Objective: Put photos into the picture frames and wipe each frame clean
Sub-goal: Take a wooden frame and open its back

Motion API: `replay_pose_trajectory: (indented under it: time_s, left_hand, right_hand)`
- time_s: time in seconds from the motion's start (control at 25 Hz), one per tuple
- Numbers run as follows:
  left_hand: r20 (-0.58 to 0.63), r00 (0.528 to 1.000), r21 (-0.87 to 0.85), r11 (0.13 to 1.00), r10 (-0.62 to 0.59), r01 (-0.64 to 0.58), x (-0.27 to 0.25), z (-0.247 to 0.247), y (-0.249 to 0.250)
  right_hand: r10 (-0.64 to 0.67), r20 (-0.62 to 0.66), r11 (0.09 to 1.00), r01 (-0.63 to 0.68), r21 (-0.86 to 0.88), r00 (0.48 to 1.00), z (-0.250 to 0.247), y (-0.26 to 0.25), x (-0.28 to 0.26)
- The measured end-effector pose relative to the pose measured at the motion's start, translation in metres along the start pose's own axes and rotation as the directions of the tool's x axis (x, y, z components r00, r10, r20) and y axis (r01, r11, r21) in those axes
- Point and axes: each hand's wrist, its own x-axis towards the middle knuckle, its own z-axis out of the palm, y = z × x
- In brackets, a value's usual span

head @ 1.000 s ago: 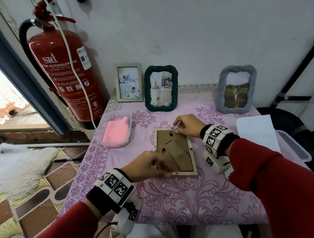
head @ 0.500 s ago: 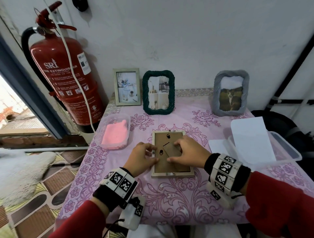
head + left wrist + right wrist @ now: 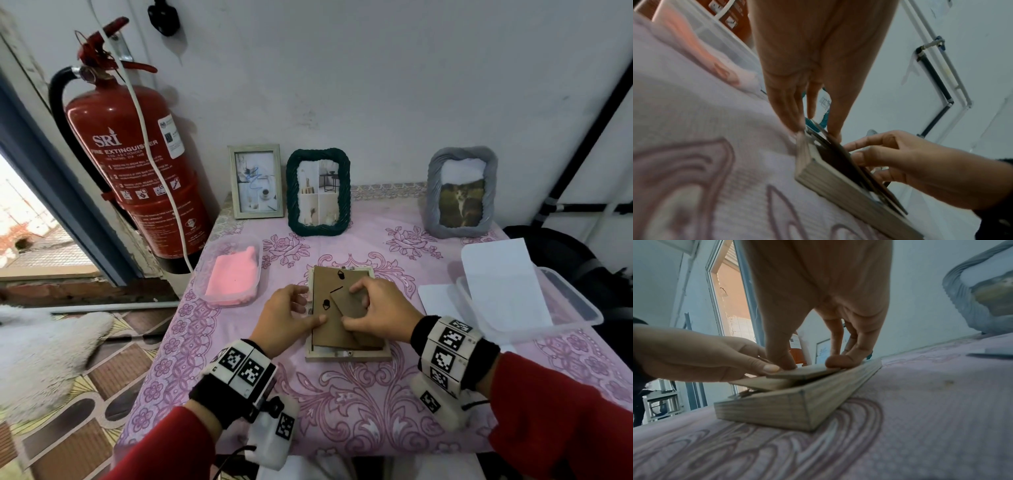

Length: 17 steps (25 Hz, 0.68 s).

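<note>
A pale wooden picture frame (image 3: 347,355) lies face down on the pink tablecloth (image 3: 342,411). Its brown backing board (image 3: 327,330) is lifted out of the recess and sits skewed, its left side raised (image 3: 760,382). My left hand (image 3: 310,308) pinches the board's left edge, thumb on top (image 3: 770,368) and fingers at the frame's side (image 3: 795,126). My right hand (image 3: 352,308) grips the board's fold-out stand (image 3: 803,371) between thumb and fingers. What lies under the board is hidden.
Three filled frames stand against the wall: a pale wooden one (image 3: 257,181), a dark green rope one (image 3: 318,192), a grey one with a cat photo (image 3: 460,192). A pink cloth in a clear tub (image 3: 234,274) sits left, a clear box with white sheets (image 3: 534,308) right. A fire extinguisher (image 3: 137,164) hangs left.
My right hand came from the frame's top edge to the stand in the middle. My left hand shifted from the bottom edge to the left side. The backing board has risen and turned askew.
</note>
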Motion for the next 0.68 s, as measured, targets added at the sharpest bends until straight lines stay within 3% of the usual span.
replay_pose_trajectory:
  time_s: [0.08,0.32,0.48,0.56,0.68]
  left_hand:
    - [-0.021,1.0,-0.026,1.0,-0.009,0.008,0.001,0.003,0.003]
    - [0.078,0.992,-0.377,0.918,-0.098,0.12,0.0,0.003,0.009]
    - [0.07,0.991,-0.471,0.872,-0.115,0.134,-0.005,0.004,0.01]
    - [0.049,0.993,-0.486,0.866,-0.109,0.119,-0.005,0.002,0.01]
    - [0.024,0.996,-0.495,0.864,-0.09,0.09,-0.008,-0.007,0.007]
  right_hand:
    - [0.0,-0.011,1.0,0.001,0.03,1.0,0.0,0.001,0.0]
    - [-0.024,0.02,0.976,0.019,0.216,1.0,-0.008,0.004,-0.008]
    - [0.005,-0.154,0.939,0.048,0.34,0.988,-0.017,0.012,-0.01]
    - [0.076,-0.174,0.937,-0.011,0.348,0.982,-0.021,0.019,-0.01]
    - [0.176,-0.056,0.944,-0.152,0.293,0.983,-0.022,0.029,-0.012]
